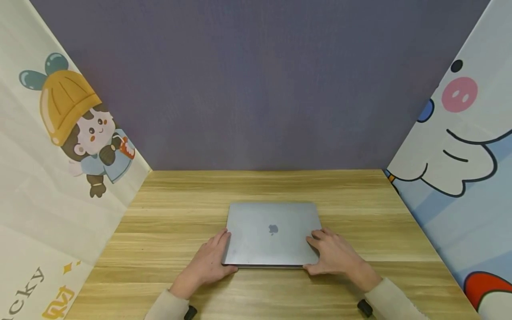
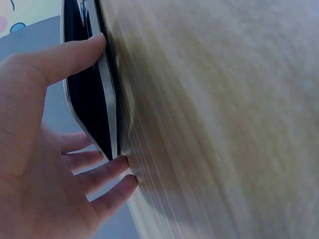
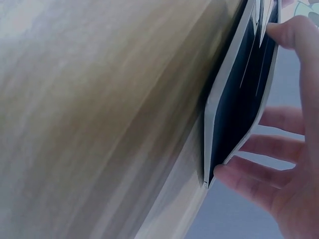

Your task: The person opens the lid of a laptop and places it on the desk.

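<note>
A grey laptop with an apple logo lies on the wooden table, its lid raised by a narrow gap at the front. My left hand holds its front left corner. In the left wrist view the thumb reaches across the gap to the edge of the base, and the fingers lie along the side, two tips down by the tabletop. At the opposite corner my right hand grips the lid. Its thumb is at the lid's front edge, while the fingers spread along the lid's side.
The wooden table extends around the laptop on all sides. A dark grey panel stands behind it. Cartoon-printed white sheets flank it, the left sheet with a capped figure, the right sheet with a pink-nosed one.
</note>
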A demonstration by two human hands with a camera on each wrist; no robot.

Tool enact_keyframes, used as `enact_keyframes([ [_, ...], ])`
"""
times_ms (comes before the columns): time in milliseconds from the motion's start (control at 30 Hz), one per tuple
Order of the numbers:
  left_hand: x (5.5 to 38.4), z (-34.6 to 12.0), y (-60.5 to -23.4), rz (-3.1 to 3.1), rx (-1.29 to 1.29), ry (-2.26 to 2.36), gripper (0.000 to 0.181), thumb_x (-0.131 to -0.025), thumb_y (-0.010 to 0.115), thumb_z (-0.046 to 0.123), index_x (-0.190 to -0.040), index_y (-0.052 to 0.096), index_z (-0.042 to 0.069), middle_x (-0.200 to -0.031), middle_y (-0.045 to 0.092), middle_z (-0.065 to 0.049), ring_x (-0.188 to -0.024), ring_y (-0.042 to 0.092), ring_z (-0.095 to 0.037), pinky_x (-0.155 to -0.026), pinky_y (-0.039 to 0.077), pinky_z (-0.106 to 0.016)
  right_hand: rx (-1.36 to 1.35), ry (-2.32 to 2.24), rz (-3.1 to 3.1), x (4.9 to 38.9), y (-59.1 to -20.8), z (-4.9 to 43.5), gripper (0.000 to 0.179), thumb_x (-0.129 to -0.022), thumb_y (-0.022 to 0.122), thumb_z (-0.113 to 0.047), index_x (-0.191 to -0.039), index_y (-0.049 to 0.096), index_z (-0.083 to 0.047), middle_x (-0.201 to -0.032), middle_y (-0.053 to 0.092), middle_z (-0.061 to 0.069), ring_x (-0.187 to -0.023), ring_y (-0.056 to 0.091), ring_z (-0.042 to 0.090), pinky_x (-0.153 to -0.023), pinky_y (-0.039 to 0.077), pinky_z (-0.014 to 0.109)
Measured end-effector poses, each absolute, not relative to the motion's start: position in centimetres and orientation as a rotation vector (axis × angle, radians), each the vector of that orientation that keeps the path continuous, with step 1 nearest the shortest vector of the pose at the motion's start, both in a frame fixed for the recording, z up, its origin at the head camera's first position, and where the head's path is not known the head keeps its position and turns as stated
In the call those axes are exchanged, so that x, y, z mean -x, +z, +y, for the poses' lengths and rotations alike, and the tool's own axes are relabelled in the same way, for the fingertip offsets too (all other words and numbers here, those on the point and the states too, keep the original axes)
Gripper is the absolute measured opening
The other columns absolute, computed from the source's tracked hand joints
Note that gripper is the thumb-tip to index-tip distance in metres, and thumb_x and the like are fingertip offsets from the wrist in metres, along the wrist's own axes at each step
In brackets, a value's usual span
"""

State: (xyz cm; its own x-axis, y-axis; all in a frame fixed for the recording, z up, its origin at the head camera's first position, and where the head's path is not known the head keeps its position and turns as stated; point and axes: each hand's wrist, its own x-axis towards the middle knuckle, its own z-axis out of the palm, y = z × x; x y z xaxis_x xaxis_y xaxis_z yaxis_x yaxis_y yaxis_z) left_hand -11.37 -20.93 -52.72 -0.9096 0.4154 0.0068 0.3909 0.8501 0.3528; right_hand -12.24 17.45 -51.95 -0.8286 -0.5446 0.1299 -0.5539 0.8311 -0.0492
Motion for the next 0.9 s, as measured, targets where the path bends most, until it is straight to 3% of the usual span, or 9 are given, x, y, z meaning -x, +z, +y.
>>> enact_keyframes([
  [633, 11.5, -21.0, -52.7, 2.956, -0.607, 0.663, 0.103, -0.073, 0.09, 0.042, -0.15, 0.038, -0.002, -0.156, 0.037, -0.023, -0.138, 0.043, -0.042, -0.107, 0.041, -0.062, -0.874, 0.215, -2.949, 12.6, -50.7, 17.5, 0.075, -0.069, 0.076, -0.065, -0.114, 0.077, -0.005, -0.116, 0.071, 0.016, -0.106, 0.065, 0.039, -0.082, 0.059, 0.052],
  [900, 11.6, -20.8, -53.0, 2.943, -0.529, 0.683, 0.113, -0.072, 0.09, 0.046, -0.154, 0.029, -0.003, -0.157, 0.034, -0.026, -0.14, 0.041, -0.043, -0.111, 0.038, -0.061, -0.895, 0.251, -2.964, 12.9, -50.3, 17.8, 0.076, -0.07, 0.077, -0.065, -0.112, 0.077, -0.002, -0.115, 0.071, 0.022, -0.107, 0.065, 0.045, -0.087, 0.057, 0.057],
])
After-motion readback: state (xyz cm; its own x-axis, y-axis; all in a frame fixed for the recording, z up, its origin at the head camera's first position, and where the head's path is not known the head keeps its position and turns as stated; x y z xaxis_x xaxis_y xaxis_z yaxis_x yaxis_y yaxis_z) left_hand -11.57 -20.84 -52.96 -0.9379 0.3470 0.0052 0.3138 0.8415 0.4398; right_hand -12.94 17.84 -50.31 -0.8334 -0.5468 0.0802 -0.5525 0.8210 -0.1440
